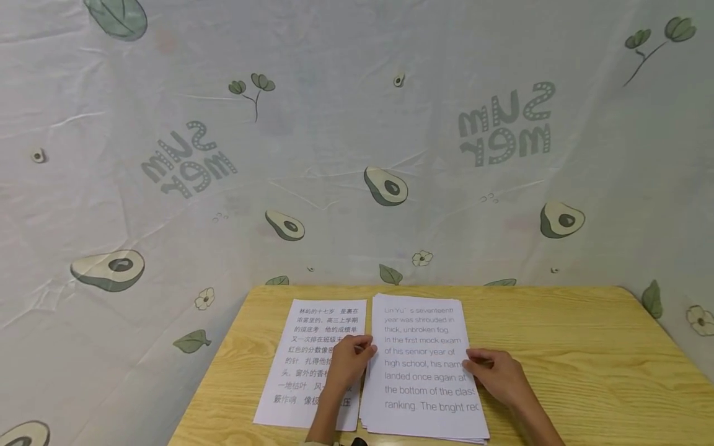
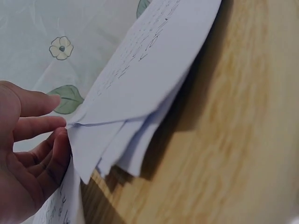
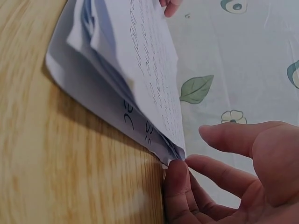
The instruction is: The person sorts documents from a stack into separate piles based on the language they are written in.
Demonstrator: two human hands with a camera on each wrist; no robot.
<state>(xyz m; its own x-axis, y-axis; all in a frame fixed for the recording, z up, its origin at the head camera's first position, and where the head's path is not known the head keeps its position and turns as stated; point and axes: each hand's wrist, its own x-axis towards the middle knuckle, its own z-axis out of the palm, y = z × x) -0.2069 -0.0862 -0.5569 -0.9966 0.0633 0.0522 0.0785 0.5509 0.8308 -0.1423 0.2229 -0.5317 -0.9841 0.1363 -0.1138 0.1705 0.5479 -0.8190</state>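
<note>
A stack of printed paper sheets (image 1: 421, 371) with large English text lies on the table, its edges slightly uneven. At its left edge is my left hand (image 1: 348, 362), fingertips touching the sheets and thumb held apart in the left wrist view. My right hand (image 1: 496, 375) meets the right edge; in the right wrist view its fingertips (image 3: 177, 173) press the sheet edges while the thumb stays off the paper. That view shows the sheets (image 3: 112, 70) bowed and fanned at the near end. Partly under my left forearm lies a second page (image 1: 307, 365) with Chinese text.
The light wood table (image 1: 586, 347) extends to both sides of the papers. Behind it hangs a pale cloth (image 1: 334, 136) printed with avocados, leaves and flowers, reaching down to the table's back edge.
</note>
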